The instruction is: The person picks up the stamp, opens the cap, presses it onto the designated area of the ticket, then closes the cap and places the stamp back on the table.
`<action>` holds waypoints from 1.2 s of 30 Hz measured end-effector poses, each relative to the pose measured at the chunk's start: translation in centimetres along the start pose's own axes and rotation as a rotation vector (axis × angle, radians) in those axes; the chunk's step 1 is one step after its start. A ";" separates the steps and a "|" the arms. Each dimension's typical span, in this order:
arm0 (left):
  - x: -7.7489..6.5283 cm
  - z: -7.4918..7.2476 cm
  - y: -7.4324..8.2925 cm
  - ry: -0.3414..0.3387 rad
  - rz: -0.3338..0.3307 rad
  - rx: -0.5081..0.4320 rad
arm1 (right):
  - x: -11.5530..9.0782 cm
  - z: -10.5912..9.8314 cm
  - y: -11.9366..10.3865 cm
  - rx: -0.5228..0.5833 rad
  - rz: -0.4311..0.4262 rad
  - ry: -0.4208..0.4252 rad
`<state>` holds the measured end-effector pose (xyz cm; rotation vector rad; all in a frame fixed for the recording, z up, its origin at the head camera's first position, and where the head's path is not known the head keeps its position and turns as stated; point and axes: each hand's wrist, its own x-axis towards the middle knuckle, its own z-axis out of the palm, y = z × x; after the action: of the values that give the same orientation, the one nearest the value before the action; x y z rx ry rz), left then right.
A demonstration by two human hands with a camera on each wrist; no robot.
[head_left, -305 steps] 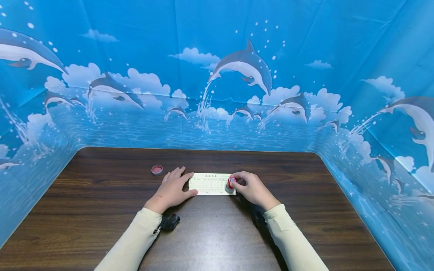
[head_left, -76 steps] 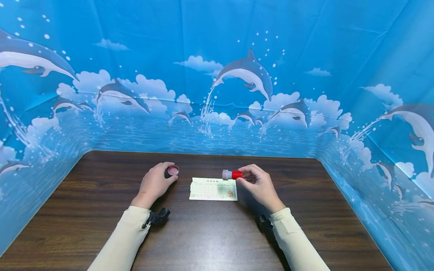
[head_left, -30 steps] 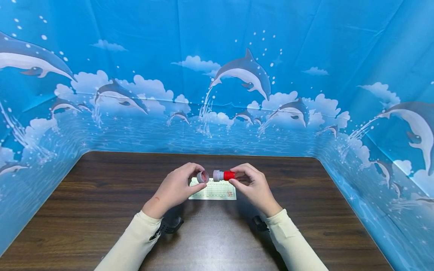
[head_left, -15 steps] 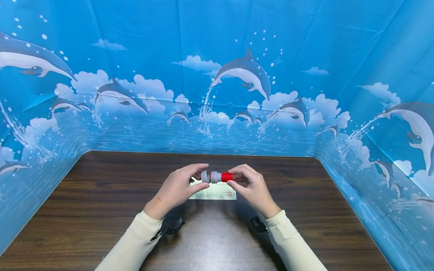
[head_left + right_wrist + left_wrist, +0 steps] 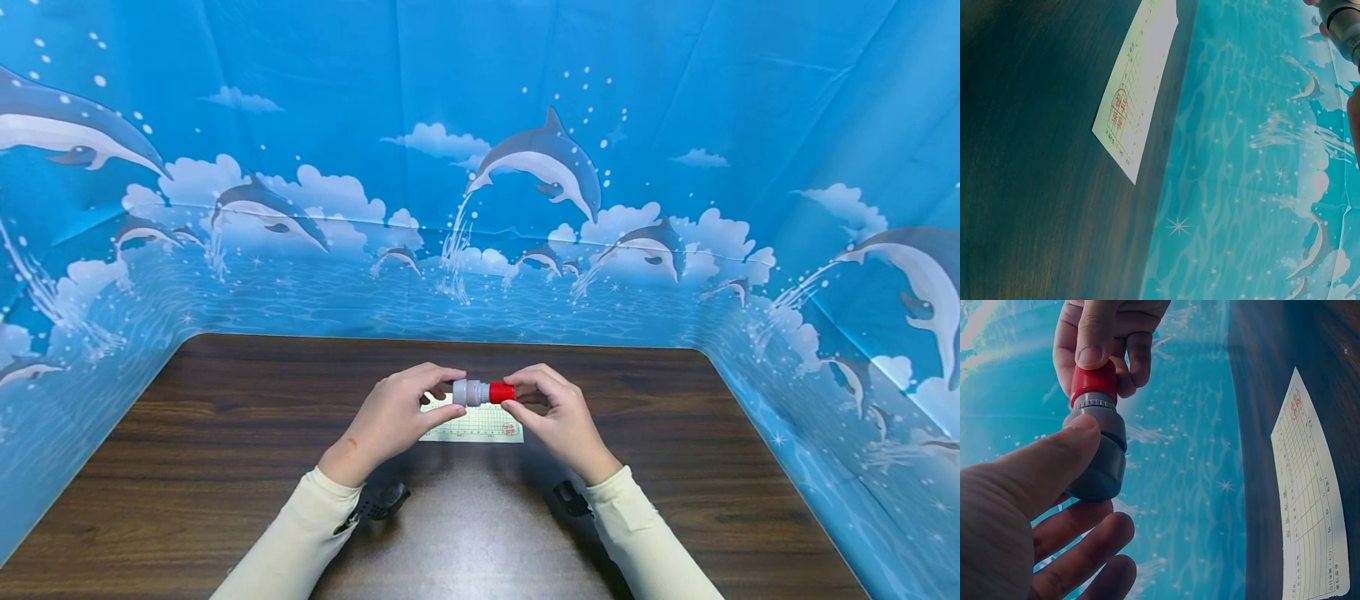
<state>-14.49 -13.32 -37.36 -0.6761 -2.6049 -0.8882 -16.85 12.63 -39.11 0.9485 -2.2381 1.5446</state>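
Observation:
A self-inking stamp (image 5: 502,392) with a red handle lies sideways in the air, its handle pinched by my right hand (image 5: 561,421). My left hand (image 5: 386,421) holds the stamp's grey cap (image 5: 459,392) between thumb and fingers. Cap and grey stamp end meet; in the left wrist view the cap (image 5: 1100,470) sits slightly askew, with a dark seam between them. Beneath lies a pale green printed slip (image 5: 468,431), partly covered by the left fingers. A red seal print shows at the right end of the slip (image 5: 1138,81) in the right wrist view.
The dark wooden table (image 5: 480,517) carries the slip near its middle. A blue curtain (image 5: 337,275) printed with dolphins stands around the back and sides. Black straps (image 5: 382,500) with cameras sit on the wrists.
The slip gained a red print. My left hand picked the cap up from the table at left and brought it right; its gap to the stamp has closed over the last second.

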 end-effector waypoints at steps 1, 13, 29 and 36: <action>0.0 0.0 0.0 0.002 0.003 -0.001 | 0.0 0.0 0.0 -0.001 -0.001 0.001; -0.1 0.1 0.0 0.008 0.027 -0.005 | 0.0 0.0 0.0 0.040 -0.004 0.006; -0.1 0.0 0.5 0.043 0.056 -0.046 | 0.0 0.2 0.0 0.088 -0.003 -0.010; -0.1 0.0 0.7 0.070 0.112 -0.035 | -0.1 0.2 0.0 0.083 -0.008 -0.022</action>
<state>-14.09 -12.84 -37.09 -0.7777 -2.4691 -0.9076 -16.76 12.44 -39.29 1.0002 -2.1975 1.6428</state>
